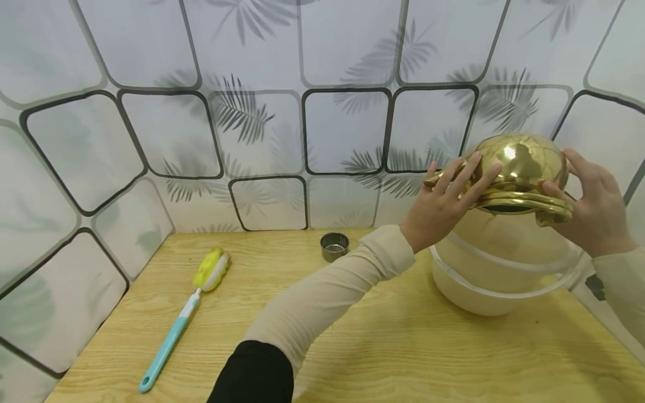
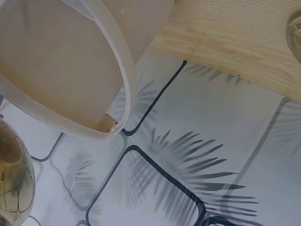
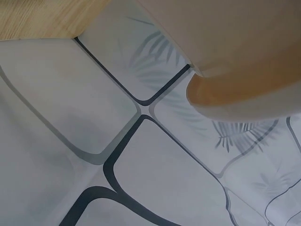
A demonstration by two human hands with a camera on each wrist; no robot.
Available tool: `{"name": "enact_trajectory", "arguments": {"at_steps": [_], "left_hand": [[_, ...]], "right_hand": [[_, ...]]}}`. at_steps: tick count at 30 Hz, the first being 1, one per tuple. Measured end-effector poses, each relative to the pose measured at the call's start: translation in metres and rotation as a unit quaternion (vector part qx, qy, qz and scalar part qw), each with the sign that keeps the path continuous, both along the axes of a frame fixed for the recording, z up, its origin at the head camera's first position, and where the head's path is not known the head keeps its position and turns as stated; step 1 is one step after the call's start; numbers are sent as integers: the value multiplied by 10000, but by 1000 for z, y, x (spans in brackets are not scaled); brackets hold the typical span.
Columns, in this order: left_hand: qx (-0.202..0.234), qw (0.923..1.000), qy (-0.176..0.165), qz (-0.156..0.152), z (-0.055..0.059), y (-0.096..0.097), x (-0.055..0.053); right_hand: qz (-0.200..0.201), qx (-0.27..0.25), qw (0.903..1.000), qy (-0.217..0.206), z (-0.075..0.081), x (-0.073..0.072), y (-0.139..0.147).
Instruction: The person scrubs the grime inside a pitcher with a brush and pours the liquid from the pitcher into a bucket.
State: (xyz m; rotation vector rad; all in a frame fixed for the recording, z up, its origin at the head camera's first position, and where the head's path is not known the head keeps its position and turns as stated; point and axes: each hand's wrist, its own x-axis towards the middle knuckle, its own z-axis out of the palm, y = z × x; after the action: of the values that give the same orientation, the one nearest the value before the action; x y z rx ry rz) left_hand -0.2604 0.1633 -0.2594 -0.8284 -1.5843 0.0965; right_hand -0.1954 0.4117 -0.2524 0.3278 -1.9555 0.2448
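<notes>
A shiny gold teapot [image 1: 521, 162] is held upside down between both hands, its dark opening facing down over a white bucket [image 1: 473, 288]. The left hand [image 1: 440, 204] grips its left side, fingers spread across the spout end. On the other side, the right hand [image 1: 597, 207] holds the pot by its handle end, thumb toward the rim. In the left wrist view, a bit of the gold teapot [image 2: 16, 174] shows at the left edge beside the bucket's rim [image 2: 124, 70]. Only the bucket [image 3: 244, 110] appears in the right wrist view; both hands are out of the wrist views.
On the wooden table [image 1: 383, 347], a small metal strainer basket [image 1: 335, 249] stands near the back edge. To the left lies a long brush [image 1: 173, 333] with a blue handle and a yellow-and-white sponge head. Leaf-patterned walls [image 1: 262, 129] enclose the table.
</notes>
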Motion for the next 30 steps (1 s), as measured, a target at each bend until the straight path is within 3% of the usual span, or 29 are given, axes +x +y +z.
{"name": "enact_trajectory", "arguments": {"at_steps": [4,12,19,25,30], "left_hand": [[-3,10000,-22,28,-1,0,0],[-126,9998,-167,30,-1,-1,1],[-234,9992,-313,22,0,0,1],[-344,9986,-403,14,-1,0,1],[-321,9988,-373,-33,-1,1,1]], "right_hand": [[-31,527,9970,564,-2,-2,-1],[-161,416,9983,371,-2,0,-3],[-117,824,9910,1050,-4,-2,-4],[-193,627,9967,475,-5,-2,4],[-205,725,9967,317,-7,0,6]]}}
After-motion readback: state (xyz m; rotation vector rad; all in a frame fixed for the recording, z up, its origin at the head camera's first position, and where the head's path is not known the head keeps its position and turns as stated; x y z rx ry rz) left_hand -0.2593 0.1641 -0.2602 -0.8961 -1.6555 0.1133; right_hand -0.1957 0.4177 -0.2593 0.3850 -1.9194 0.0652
